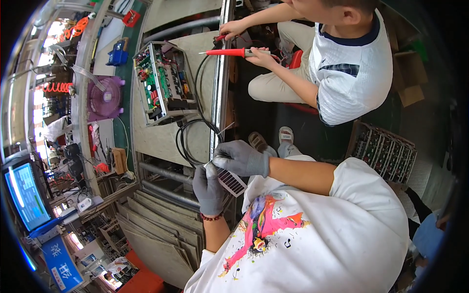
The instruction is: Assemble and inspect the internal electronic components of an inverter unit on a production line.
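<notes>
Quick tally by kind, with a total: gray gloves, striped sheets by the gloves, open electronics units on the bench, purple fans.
Gray gloves: 2
Striped sheet: 1
Open electronics unit: 1
Purple fan: 1
Total: 5

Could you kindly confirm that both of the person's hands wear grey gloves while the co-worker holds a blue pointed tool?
Not quite: the tool's colour is wrong. The head view shows the co-worker holding a red pointed tool, while the person's left hand and right hand both wear grey gloves.
</notes>
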Tool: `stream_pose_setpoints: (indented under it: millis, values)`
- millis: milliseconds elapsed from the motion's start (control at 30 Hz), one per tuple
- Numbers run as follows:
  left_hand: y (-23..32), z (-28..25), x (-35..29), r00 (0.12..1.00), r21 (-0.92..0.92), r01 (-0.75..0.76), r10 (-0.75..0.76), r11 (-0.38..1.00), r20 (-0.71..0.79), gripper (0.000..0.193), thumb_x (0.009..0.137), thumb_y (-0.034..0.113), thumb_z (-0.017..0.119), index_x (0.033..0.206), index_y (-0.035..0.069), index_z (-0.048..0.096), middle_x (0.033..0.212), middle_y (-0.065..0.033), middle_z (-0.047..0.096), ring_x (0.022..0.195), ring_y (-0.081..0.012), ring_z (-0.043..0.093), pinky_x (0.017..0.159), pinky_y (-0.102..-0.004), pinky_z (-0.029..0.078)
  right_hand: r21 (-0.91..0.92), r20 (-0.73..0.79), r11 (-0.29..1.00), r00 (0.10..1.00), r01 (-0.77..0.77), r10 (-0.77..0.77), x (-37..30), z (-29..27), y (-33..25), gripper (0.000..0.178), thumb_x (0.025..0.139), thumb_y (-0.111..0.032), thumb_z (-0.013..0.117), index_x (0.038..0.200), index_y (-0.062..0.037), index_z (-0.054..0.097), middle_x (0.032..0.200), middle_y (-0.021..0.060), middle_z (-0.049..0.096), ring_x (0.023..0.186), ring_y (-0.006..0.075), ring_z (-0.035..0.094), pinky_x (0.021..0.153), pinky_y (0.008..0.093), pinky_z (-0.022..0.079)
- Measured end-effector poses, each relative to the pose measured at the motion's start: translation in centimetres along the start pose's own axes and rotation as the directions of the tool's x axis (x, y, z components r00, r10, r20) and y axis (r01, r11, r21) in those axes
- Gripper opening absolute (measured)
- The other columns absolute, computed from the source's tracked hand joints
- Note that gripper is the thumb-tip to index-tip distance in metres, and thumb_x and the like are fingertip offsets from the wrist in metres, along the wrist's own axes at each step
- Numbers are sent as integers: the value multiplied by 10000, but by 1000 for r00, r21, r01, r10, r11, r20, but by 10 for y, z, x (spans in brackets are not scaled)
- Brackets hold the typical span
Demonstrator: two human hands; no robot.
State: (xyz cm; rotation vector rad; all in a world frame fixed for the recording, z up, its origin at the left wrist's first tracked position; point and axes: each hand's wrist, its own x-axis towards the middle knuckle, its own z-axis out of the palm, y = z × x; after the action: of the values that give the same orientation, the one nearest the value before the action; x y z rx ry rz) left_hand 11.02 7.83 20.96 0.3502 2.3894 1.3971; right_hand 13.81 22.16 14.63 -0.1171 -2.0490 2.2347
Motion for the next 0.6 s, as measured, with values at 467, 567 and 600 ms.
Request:
stream_pose_setpoints:
  millis: [467, 567, 600]
  values:
    - [-2, 0, 2, 999, 67, -36, 36, 997, 0, 386, 959, 361, 499, 837, -4, 531, 707, -13, 512, 680, -69, 421, 600, -233, 393, 4, 12, 999, 999, -43, 43, -1, -3, -4, 248, 830, -232, 577, 850, 14, 601, 729, 168, 614, 669, 265, 613, 652, 354, 490]
    - [1, -1, 1, 1000, 82, -16, 15, 996, 19, 381, 961, 356, 496, 841, -4, 533, 714, -15, 521, 684, -70, 425, 606, -235, 397, 15, 13, 998, 998, -56, 56, -2, -4, -3, 276, 823, -249, 592, 853, 25, 602, 740, 187, 622, 686, 303, 628, 661, 363, 495]
    - [1, 0, 0, 1000, 83, -14, 13, 996, 18, 381, 961, 356, 496, 841, -4, 533, 714, -15, 521, 684, -70, 425, 606, -235, 397, 18, 13, 998, 998, -58, 58, -3, -4, -3, 276, 822, -249, 591, 852, 25, 601, 741, 185, 625, 684, 301, 629, 661, 364, 495]
